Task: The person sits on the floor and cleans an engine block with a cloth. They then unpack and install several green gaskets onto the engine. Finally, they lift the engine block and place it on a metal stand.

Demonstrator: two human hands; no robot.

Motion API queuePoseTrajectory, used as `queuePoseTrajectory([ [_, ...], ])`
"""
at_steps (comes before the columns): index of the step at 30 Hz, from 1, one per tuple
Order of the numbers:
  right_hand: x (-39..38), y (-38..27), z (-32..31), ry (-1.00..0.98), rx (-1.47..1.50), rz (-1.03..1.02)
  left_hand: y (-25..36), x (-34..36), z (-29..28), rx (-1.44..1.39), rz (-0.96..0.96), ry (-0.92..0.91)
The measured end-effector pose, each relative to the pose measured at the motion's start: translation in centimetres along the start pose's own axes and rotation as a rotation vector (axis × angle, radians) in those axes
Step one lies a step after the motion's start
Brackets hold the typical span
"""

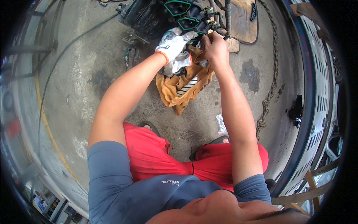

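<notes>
My left hand point(172, 46), in a white glove with an orange cuff, is at the lower edge of a black engine point(143, 20) with green-rimmed openings, fingers bent against it. What they hold is hidden. My bare right hand point(214, 47) is just to its right, fingers closed among small fittings below the openings; their contents cannot be made out. Beneath my hands, a loose white glove point(181, 62) lies on a crumpled tan cloth point(169, 90) with a striped piece in it.
A long chain point(265, 106) runs along the right, beside a slotted metal panel point(317, 93). A cable point(67, 46) crosses the left floor near metal racks point(30, 50). A worn mat point(244, 28) lies at the top right, a plastic packet point(220, 123) near my foot.
</notes>
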State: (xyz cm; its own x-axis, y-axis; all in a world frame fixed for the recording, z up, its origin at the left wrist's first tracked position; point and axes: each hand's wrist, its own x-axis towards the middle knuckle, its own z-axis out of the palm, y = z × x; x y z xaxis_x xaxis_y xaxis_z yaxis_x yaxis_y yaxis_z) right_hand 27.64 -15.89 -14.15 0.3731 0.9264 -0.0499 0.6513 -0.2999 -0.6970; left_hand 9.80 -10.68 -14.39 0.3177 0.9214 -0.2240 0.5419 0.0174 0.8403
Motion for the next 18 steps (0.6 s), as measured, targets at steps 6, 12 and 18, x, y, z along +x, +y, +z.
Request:
queuePoseTrajectory([
  [6, -0.4, 0.3, -0.2, -0.057, -0.041, -0.013, -1.0, -0.4, -0.4, -0.174, 0.010, -0.116],
  [12, -0.3, 0.0, 0.1, -0.064, -0.195, -0.059, 0.8, -1.1, -0.7, 0.073, -0.014, -0.084],
  [18, -0.2, 0.5, 0.4, -0.045, -0.207, -0.069, 1.8, -1.1, -1.1, 0.097, -0.041, -0.107],
])
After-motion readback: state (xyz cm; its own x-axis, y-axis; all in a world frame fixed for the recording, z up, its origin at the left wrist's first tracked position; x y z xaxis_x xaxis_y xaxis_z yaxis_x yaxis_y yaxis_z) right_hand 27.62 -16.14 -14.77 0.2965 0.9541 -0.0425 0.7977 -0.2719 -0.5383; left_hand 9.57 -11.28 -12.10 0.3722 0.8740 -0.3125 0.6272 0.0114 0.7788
